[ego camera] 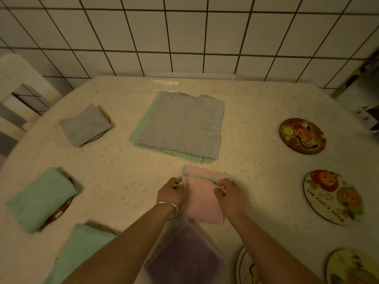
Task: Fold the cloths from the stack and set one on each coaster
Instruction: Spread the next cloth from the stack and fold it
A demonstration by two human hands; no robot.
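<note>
- A pink cloth (202, 199), half folded, is pinched at its two upper corners by the left hand (171, 190) and right hand (230, 194), on the table (123, 160) below the stack (180, 126).
- It is judged soft, light and limp; corners are best gripped.

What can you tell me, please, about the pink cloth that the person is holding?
The pink cloth looks like soft terry with a scalloped, green-trimmed far edge. It lies partly folded on the table, just nearer than the stack. The left hand and right hand pinch its two sides. Its near edge meets a purple cloth.
</note>
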